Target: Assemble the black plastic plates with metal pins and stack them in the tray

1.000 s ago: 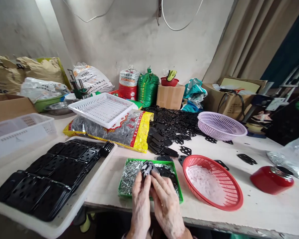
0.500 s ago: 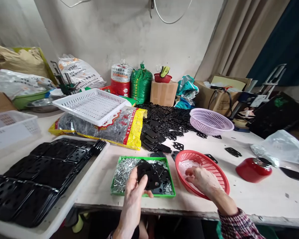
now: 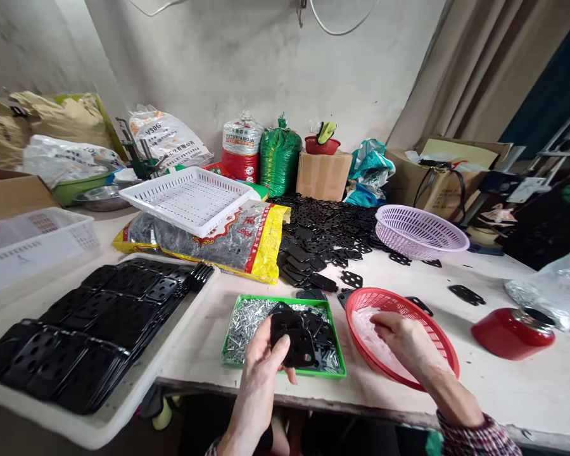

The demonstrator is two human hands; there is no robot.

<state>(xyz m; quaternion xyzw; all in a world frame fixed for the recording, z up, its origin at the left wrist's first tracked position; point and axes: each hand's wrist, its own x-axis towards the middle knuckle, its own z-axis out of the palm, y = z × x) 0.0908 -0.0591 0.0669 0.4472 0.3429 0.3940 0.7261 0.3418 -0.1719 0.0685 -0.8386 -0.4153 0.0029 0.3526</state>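
1. Far left of the bench, a white plastic tray (image 3: 180, 354) carries rows of stacked black perforated plates (image 3: 109, 323).
2. Near centre, the left hand (image 3: 259, 373) grips a black perforated plate (image 3: 289, 339) upright between thumb and fingers, above a green tray (image 3: 323, 373) of short silver fasteners (image 3: 249, 329). More black plates lie in that tray.
3. Well apart from it, the right hand (image 3: 408, 342) reaches into a red plastic basket (image 3: 437, 342), its fingers on white pieces (image 3: 370, 335).
4. Beyond the basket, loose black plates (image 3: 327, 234) spread towards a lilac plastic basket (image 3: 420, 231).
5. Far right, a red canister (image 3: 513, 332) stands on the bench.
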